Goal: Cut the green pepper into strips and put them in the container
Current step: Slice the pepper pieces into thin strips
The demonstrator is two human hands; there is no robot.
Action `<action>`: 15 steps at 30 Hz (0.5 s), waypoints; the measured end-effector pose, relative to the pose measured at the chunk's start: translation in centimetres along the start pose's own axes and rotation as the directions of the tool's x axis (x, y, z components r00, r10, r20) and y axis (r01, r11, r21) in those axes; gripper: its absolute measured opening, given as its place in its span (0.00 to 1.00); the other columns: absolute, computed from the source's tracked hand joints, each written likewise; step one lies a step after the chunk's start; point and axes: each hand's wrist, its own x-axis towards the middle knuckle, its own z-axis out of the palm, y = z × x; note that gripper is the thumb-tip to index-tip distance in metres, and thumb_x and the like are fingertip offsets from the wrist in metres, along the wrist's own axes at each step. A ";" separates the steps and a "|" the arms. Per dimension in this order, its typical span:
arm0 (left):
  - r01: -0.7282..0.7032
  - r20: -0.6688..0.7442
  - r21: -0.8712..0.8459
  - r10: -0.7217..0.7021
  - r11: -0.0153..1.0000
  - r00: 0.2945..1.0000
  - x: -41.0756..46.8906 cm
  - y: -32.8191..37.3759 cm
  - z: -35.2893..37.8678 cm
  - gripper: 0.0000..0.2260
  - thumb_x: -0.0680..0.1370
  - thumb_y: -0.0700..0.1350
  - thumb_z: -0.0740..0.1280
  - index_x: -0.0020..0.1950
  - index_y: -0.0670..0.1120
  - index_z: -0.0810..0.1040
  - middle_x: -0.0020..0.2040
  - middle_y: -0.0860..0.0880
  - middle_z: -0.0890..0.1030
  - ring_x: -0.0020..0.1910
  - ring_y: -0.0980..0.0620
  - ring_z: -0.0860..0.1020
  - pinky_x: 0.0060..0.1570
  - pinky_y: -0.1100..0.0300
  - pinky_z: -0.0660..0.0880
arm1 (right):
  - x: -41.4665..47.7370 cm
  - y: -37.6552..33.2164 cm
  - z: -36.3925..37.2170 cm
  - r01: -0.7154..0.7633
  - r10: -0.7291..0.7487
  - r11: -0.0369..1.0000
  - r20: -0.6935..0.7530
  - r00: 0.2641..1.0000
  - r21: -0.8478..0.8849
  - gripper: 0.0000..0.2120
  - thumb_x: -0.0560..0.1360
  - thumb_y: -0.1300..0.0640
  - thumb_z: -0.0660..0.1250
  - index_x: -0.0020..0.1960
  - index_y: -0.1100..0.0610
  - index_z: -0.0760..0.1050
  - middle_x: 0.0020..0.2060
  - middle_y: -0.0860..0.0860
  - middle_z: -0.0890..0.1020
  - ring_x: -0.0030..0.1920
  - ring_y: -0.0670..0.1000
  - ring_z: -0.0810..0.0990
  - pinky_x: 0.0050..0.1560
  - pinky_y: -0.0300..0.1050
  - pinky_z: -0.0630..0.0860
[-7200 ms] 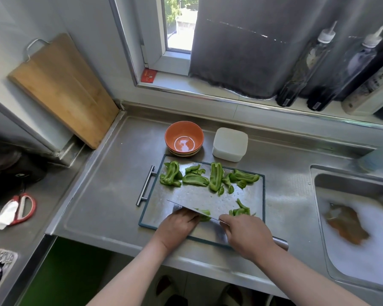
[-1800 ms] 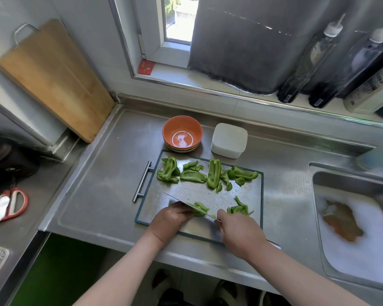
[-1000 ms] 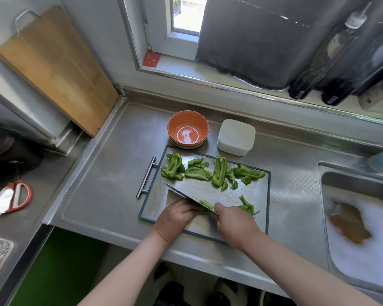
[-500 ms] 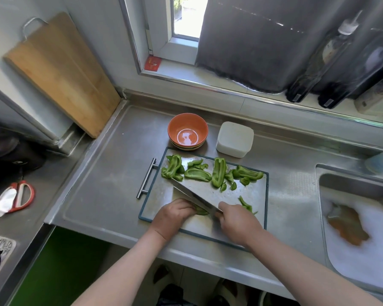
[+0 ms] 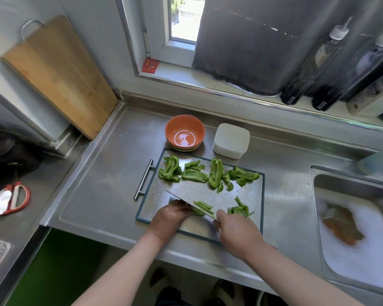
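Note:
A steel cutting board [image 5: 186, 192] with a dark rim lies on the counter. Several large green pepper pieces [image 5: 215, 175] line its far edge. My left hand [image 5: 170, 216] presses down on a pepper piece [image 5: 198, 211] at the near side. My right hand [image 5: 237, 233] grips a knife [image 5: 181, 198], whose blade slants across that piece. A few cut strips [image 5: 203, 205] lie beside the blade, and a small heap of strips [image 5: 239, 209] sits to the right. The white square container [image 5: 231, 140] stands behind the board.
An orange bowl [image 5: 184, 132] stands left of the container. A sink [image 5: 354, 224] with foamy water is at the right. A wooden board [image 5: 58, 74] leans at the back left, red scissors [image 5: 16, 198] lie far left, and bottles [image 5: 314, 69] stand on the sill.
The knife has come back down onto the pepper piece under my left hand. New strips lie beside the blade. The camera view shifted slightly.

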 end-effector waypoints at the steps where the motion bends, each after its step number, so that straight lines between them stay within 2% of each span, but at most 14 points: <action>1: 0.000 -0.010 0.000 0.000 1.000 1.000 0.0 0.0 0.0 0.15 0.68 0.36 0.77 0.51 0.49 0.86 0.51 0.51 0.85 0.51 0.52 0.81 0.52 0.59 0.79 | 0.1 0.0 0.0 0.000 0.000 1.000 0.001 1.000 -0.003 0.08 0.84 0.50 0.53 0.49 0.52 0.63 0.41 0.55 0.78 0.39 0.59 0.75 0.41 0.53 0.74; 5: 0.022 -0.060 -0.030 -0.024 0.999 0.998 0.2 0.1 0.1 0.08 0.72 0.39 0.71 0.48 0.49 0.87 0.49 0.51 0.85 0.50 0.52 0.81 0.47 0.59 0.80 | 1.1 -0.3 0.2 -0.017 0.017 1.000 0.036 0.999 0.005 0.03 0.81 0.57 0.55 0.50 0.54 0.66 0.40 0.55 0.77 0.40 0.60 0.76 0.39 0.53 0.74; 7: 0.028 -0.078 -0.029 -0.030 0.999 0.997 0.2 0.1 0.2 0.06 0.73 0.41 0.71 0.47 0.48 0.87 0.48 0.51 0.85 0.48 0.51 0.82 0.47 0.59 0.80 | 1.9 -0.6 0.4 -0.034 0.033 0.999 0.047 0.998 0.019 0.04 0.80 0.57 0.55 0.52 0.55 0.69 0.42 0.56 0.78 0.41 0.60 0.77 0.38 0.51 0.72; 11: 0.022 -0.116 -0.033 -0.026 0.999 0.993 0.3 0.3 0.3 0.07 0.76 0.43 0.68 0.45 0.46 0.87 0.46 0.51 0.85 0.48 0.52 0.81 0.49 0.60 0.79 | 4.0 -2.1 0.6 -0.040 0.038 0.999 0.041 0.998 0.034 0.06 0.82 0.55 0.55 0.53 0.55 0.69 0.43 0.57 0.78 0.40 0.59 0.74 0.38 0.50 0.70; 15: -0.008 -0.108 -0.036 0.004 0.999 0.994 0.4 0.2 0.4 0.06 0.76 0.41 0.69 0.46 0.45 0.86 0.47 0.49 0.85 0.48 0.50 0.81 0.48 0.58 0.79 | 5.2 -3.2 0.6 -0.026 0.024 0.999 0.059 0.998 0.033 0.03 0.80 0.58 0.55 0.51 0.55 0.66 0.42 0.56 0.75 0.41 0.60 0.75 0.38 0.50 0.69</action>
